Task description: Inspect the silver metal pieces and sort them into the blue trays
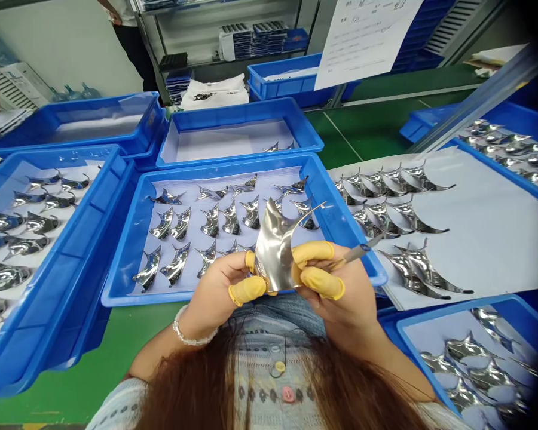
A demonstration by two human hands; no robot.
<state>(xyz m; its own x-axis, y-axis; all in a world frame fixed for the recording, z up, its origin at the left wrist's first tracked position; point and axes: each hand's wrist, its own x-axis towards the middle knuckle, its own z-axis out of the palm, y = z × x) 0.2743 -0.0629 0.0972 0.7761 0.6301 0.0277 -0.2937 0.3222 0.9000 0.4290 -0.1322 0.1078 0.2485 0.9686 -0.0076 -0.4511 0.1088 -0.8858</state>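
Between both hands is a shiny curved metal part [275, 248] with pointed tips, held upright over the near edge of a blue tray [170, 176]. My left hand [226, 286], in yellow finger cots, pinches its lower left edge. My right hand [336, 283], also in yellow finger cots, grips the lower right edge. A slim pen-like tool [361, 251] sticks out from the right hand, its kind unclear. Inside the tray, similar metal parts [210, 221] lie in rows on white paper.
More parts lie in the left blue tray [96, 209], on white paper [488, 221] at right, and in a lower right tray [412, 325]. A metal post [470, 104] slants at right, beside a hanging paper sheet [363, 42]. Another person [132, 42] stands behind.
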